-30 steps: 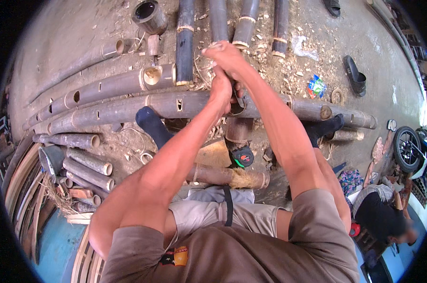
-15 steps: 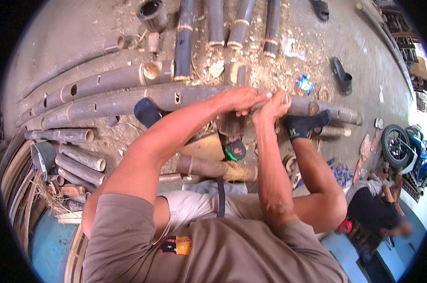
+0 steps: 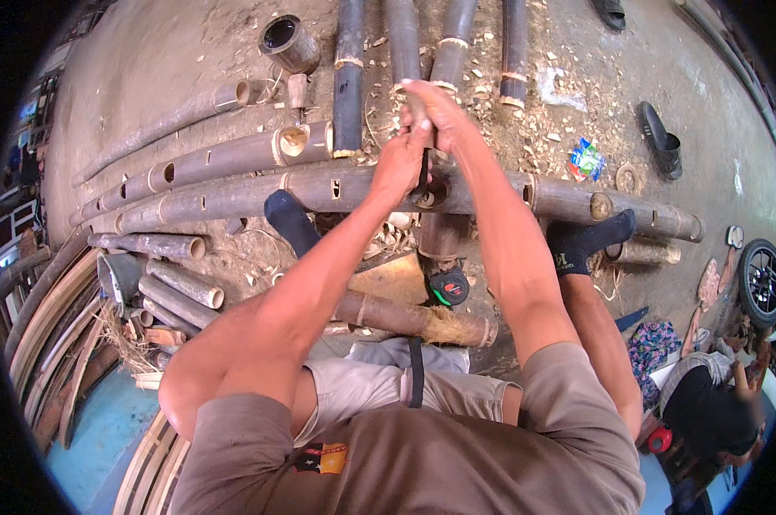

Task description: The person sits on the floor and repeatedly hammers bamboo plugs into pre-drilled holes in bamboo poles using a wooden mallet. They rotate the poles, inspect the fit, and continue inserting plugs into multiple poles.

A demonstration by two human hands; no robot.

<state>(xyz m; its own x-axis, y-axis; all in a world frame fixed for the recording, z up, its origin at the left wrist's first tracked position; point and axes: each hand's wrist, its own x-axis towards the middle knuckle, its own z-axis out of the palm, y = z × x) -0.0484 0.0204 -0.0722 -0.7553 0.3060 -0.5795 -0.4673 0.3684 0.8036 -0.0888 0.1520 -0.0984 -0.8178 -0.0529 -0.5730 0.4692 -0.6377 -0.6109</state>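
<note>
A long dark bamboo pole (image 3: 306, 190) with several cut openings lies crosswise in front of me. Over a wide opening (image 3: 431, 193) in it, my left hand (image 3: 402, 156) and my right hand (image 3: 446, 113) are closed together around a hand tool. Its wooden handle (image 3: 418, 109) shows between the fingers, and a dark blade (image 3: 424, 167) points down at the opening; the exact kind of tool is partly hidden by my hands. The right hand sits higher, the left lower. My socked feet (image 3: 289, 221) rest against the pole on either side.
Beyond are upright-lying bamboo lengths (image 3: 348, 103), wood chips, a bamboo pot (image 3: 291, 45) and a sandal (image 3: 660, 142). Nearer lie a tape measure (image 3: 448, 287), a wood block (image 3: 392, 279) and short bamboo pieces (image 3: 182, 283). Another person (image 3: 714, 408) sits at the lower right.
Both hands have moved left and away from me, rising from low over the pole to above the wide opening, with the tool now steeper. The view has shifted slightly.
</note>
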